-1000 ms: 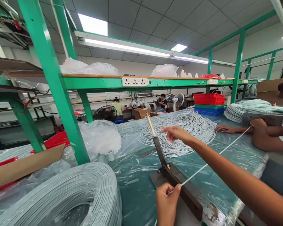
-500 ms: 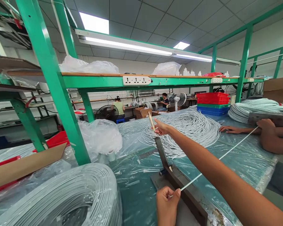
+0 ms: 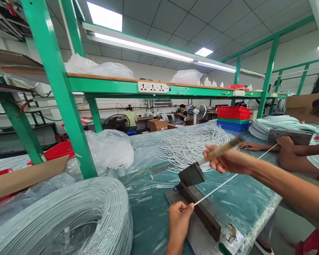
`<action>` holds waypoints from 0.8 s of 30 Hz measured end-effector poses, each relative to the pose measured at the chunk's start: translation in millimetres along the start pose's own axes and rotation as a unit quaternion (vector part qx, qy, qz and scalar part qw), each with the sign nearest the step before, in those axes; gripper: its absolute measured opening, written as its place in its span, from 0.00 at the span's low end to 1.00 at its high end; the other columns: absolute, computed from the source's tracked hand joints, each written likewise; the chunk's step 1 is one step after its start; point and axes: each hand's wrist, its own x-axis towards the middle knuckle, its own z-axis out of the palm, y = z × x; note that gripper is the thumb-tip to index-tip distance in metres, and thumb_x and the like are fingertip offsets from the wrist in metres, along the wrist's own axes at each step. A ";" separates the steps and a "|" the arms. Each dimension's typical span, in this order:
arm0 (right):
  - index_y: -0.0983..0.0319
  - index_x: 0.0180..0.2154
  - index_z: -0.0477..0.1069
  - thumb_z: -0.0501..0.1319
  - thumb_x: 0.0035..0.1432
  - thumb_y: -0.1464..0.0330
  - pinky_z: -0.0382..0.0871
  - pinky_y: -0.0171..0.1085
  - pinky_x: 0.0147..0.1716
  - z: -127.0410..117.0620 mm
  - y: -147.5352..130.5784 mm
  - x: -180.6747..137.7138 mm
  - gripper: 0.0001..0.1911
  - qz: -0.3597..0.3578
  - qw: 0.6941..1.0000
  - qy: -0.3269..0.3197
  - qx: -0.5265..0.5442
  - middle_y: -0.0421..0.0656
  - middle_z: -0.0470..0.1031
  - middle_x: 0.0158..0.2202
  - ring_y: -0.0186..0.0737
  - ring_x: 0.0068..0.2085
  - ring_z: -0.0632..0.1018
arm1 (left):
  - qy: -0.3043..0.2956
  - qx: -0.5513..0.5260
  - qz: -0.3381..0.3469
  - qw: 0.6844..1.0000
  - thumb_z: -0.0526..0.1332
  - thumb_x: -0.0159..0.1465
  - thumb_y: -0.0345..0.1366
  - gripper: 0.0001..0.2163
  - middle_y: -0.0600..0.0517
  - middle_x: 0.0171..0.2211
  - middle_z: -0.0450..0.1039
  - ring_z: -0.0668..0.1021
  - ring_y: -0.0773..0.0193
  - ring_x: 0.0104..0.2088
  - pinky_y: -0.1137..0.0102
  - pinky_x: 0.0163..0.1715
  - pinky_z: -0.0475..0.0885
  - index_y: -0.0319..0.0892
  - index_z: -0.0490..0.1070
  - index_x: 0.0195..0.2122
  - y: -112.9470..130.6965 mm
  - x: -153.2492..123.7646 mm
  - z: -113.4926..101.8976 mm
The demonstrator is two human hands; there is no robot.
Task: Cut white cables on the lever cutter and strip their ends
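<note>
My left hand (image 3: 178,220) is closed in a pinch on the near end of a thin white cable (image 3: 223,184), held taut across the dark base of a lever cutter (image 3: 202,210). My right hand (image 3: 224,160) is wrapped round the cutter's wooden handle (image 3: 222,149), and the blade arm (image 3: 191,174) is tilted partway down over the base. The cable runs off to the right to a co-worker's hand (image 3: 285,142).
A big coil of grey-white cable (image 3: 69,219) lies at the near left. A loose pile of cut cables (image 3: 187,143) lies on the plastic-covered table (image 3: 154,209). Green rack posts (image 3: 61,88) stand left. Red and blue bins (image 3: 235,118) sit at the back right. Other people work far behind.
My right hand reached the upright cutter handle, gripped it and swung it down to the right. My left hand kept its pinch on the cable.
</note>
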 end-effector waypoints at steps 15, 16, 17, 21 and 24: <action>0.62 0.32 0.59 0.57 0.47 0.66 0.53 0.23 0.08 17.6 60.0 -79.1 0.10 0.178 0.981 0.046 -0.068 0.36 0.66 0.20 0.24 0.11 0.62 | -0.001 -0.015 0.002 1.000 0.60 0.37 0.58 0.24 0.60 0.11 0.49 0.53 0.73 0.17 0.74 0.19 0.47 0.43 0.54 0.10 3.0 -1.0 -0.6; 0.62 0.32 0.58 0.57 0.46 0.67 0.51 0.23 0.07 20.1 62.8 -81.0 0.10 0.194 0.976 0.046 -0.090 0.34 0.64 0.17 0.23 0.10 0.60 | -0.001 -0.015 0.002 1.000 0.60 0.37 0.58 0.24 0.60 0.11 0.49 0.53 0.73 0.17 0.74 0.19 0.47 0.43 0.54 0.10 2.6 -0.8 -0.7; 0.61 0.33 0.58 0.57 0.44 0.68 0.49 0.23 0.07 22.0 66.3 -82.8 0.11 0.202 0.972 0.050 -0.112 0.32 0.61 0.15 0.23 0.10 0.57 | -0.002 -0.015 0.002 1.000 0.60 0.37 0.58 0.24 0.60 0.11 0.49 0.53 0.73 0.17 0.74 0.19 0.47 0.43 0.54 0.11 2.2 -0.6 -0.9; 0.61 0.38 0.58 0.57 0.42 0.67 0.44 0.25 0.08 23.9 79.9 -88.1 0.17 0.186 0.967 0.072 -0.160 0.30 0.55 0.12 0.25 0.11 0.53 | -0.005 -0.015 0.000 1.000 0.61 0.38 0.57 0.23 0.60 0.12 0.48 0.52 0.73 0.17 0.74 0.19 0.47 0.42 0.55 0.11 0.7 -0.4 -1.2; 0.61 0.37 0.59 0.56 0.43 0.66 0.44 0.26 0.10 22.2 82.7 -91.6 0.15 0.157 0.974 0.071 -0.149 0.30 0.53 0.13 0.25 0.12 0.52 | -0.008 -0.018 -0.002 1.000 0.61 0.38 0.58 0.24 0.60 0.11 0.49 0.52 0.73 0.17 0.74 0.19 0.46 0.42 0.55 0.11 1.3 -1.0 -0.5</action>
